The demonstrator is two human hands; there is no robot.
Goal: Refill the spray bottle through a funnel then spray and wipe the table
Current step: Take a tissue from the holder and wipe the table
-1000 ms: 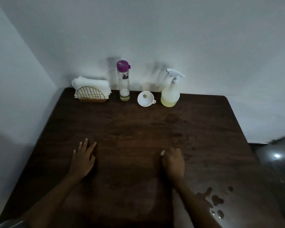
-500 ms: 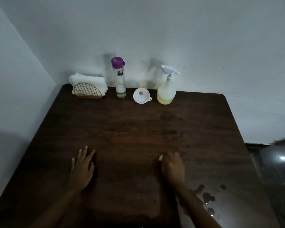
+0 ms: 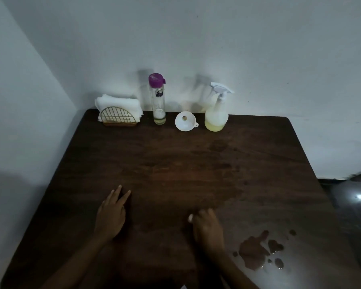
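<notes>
Spray bottle (image 3: 216, 113) stands upright at the far edge of the desk (image 3: 175, 167), against the wall, with a little yellowish liquid in its base. Just left of it lies the white funnel (image 3: 185, 121), then a clear bottle (image 3: 159, 99) with a purple cap. My left hand (image 3: 111, 215) rests flat and spread on the near desk; my right hand (image 3: 206, 228) rests loosely curled, holding nothing. Nearly empty, the sprayer should be light and tippy, its plastic smooth; I judge the neck under the trigger head is the place to grip while unscrewing. Spilled drops (image 3: 256, 251) lie near right.
</notes>
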